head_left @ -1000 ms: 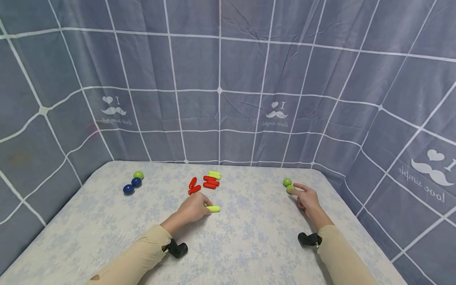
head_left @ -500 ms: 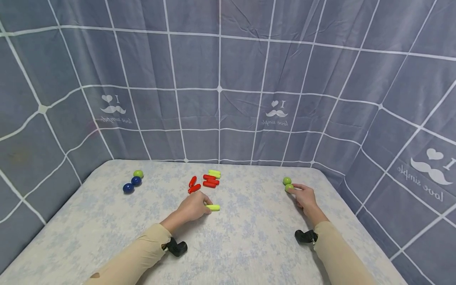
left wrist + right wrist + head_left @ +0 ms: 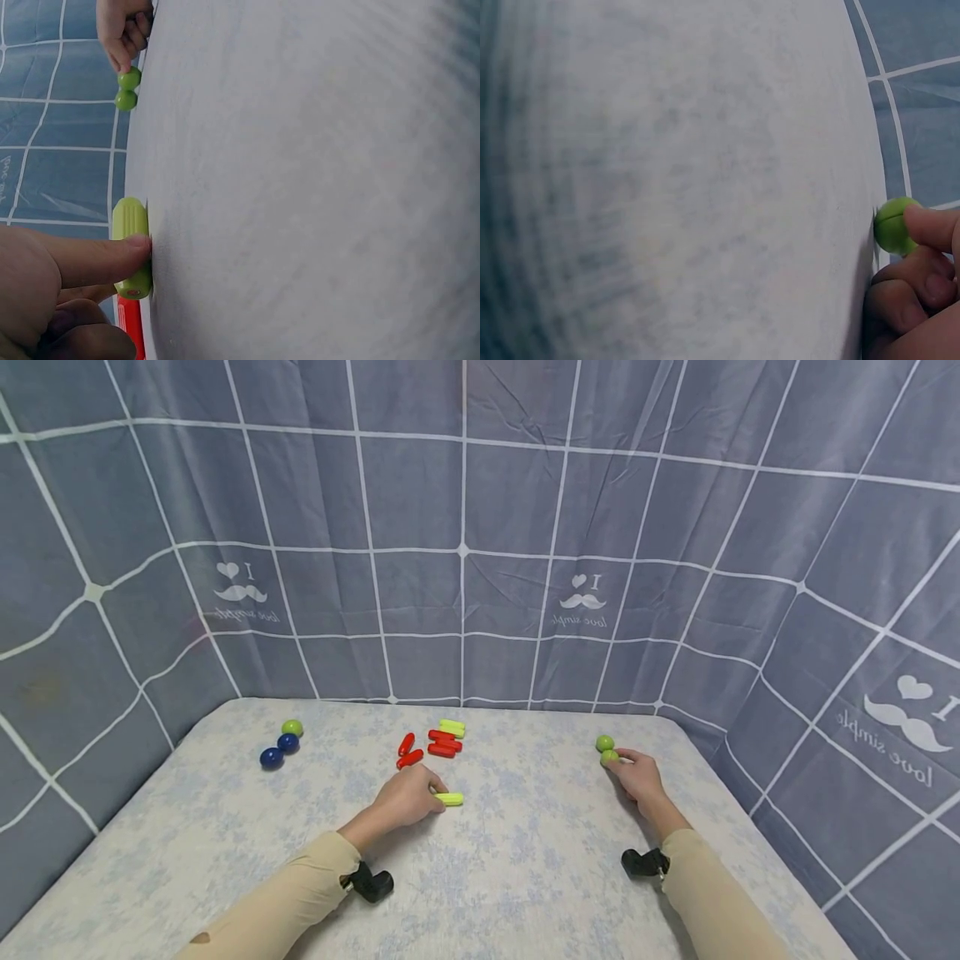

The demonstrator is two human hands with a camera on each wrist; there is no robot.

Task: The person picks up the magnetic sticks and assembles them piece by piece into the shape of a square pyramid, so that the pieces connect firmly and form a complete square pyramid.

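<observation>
Booth-like nook: grid-patterned curtains [image 3: 513, 502] around table [image 3: 525, 868]

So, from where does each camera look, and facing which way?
Head: worn on the head, facing forward and down over the table toward the curtain; left hand, right hand, sleeves show.
Left wrist: worn there, facing the pinched yellow-green stick; left hand near, right hand beyond.
Right wrist: worn there, facing the green ball; part of the right hand shows.
Shared: head and left wrist both show both hands.
</observation>
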